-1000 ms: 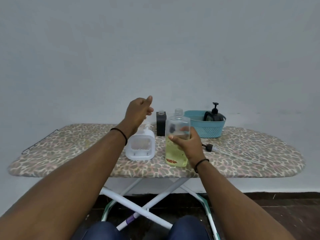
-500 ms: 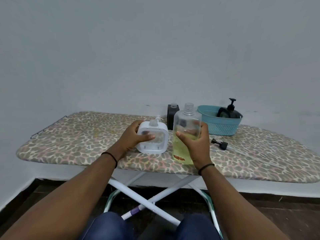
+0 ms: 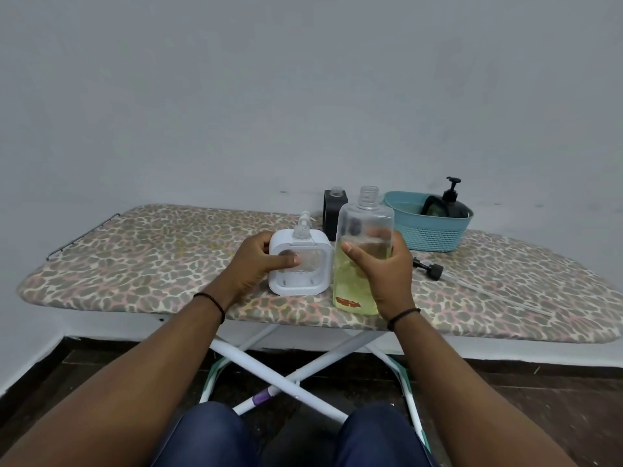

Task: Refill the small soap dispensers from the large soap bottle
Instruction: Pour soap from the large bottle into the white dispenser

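Observation:
The large clear soap bottle, about half full of yellow liquid and uncapped, stands upright on the ironing board. My right hand grips its right side. Left of it stands a small white square dispenser with a clear window and an open neck. My left hand holds its left side, thumb across the window. A small black dispenser, also open at the top, stands behind them.
A teal basket at the back right holds a dark pump dispenser. A black pump head with a long clear tube lies on the board to the right. A grey wall rises behind the board.
My left hand came down from the air and took hold of the white dispenser. My right hand stayed on the large bottle. The view shifted left and lower.

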